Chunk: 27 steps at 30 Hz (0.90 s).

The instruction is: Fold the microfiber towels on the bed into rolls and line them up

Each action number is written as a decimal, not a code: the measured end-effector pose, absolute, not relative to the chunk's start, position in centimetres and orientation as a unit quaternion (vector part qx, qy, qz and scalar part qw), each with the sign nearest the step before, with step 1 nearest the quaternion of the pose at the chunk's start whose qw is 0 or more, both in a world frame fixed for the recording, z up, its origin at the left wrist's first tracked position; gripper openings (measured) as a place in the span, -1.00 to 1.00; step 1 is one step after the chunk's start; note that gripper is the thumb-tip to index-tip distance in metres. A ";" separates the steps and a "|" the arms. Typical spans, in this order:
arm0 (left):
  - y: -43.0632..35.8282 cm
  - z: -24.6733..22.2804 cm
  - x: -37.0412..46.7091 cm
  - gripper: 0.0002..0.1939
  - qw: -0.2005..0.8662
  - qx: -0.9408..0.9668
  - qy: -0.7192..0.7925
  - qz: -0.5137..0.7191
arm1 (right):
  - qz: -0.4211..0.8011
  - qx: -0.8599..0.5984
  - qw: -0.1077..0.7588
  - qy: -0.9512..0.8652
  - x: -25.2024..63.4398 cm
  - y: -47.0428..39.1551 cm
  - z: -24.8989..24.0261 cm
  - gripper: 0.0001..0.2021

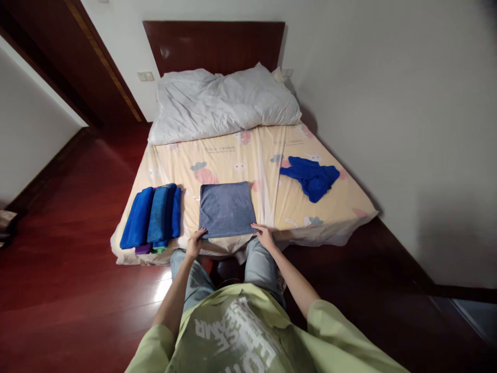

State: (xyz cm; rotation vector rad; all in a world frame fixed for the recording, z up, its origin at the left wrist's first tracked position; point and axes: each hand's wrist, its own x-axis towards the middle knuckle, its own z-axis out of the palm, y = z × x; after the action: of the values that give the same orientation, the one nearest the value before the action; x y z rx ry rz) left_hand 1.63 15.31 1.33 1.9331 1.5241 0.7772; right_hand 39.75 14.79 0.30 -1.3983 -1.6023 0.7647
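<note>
A grey-blue towel lies spread flat near the front edge of the bed. My left hand pinches its near left corner, while my right hand has its fingers closed on the near right corner. To the left, several rolled or folded towels in blue, with some purple and green showing beneath, lie side by side in a pile. A crumpled blue cloth rests on the right part of the bed.
A white quilt is bunched at the far end of the bed, against the dark wooden headboard. A white wall runs along the right side. Dark red floor shows on the left.
</note>
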 end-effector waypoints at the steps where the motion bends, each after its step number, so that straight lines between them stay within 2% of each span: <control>1: 15.4 1.4 1.7 -0.33 0.283 0.707 0.574 0.300 | 0.319 -0.562 0.434 -0.627 39.7 14.9 0.3 -0.51; 9: 16.6 2.2 2.0 -0.61 0.307 0.618 0.646 0.325 | 0.386 -0.590 0.446 -0.551 39.6 15.6 1.7 -0.61; 17: 16.1 2.5 1.6 -0.61 0.302 0.604 0.659 0.330 | 0.394 -0.606 0.454 -0.521 39.9 15.8 1.9 -0.68; 27: 16.4 2.5 1.5 -0.64 0.258 0.619 0.661 0.336 | 0.357 -0.601 0.473 -0.536 40.3 16.8 -0.1 -0.59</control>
State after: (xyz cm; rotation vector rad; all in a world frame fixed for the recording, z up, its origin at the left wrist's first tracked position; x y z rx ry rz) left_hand 1.52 16.44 2.47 1.6788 1.7935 0.9113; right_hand 40.28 16.79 -0.10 -1.4711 -1.3115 0.8727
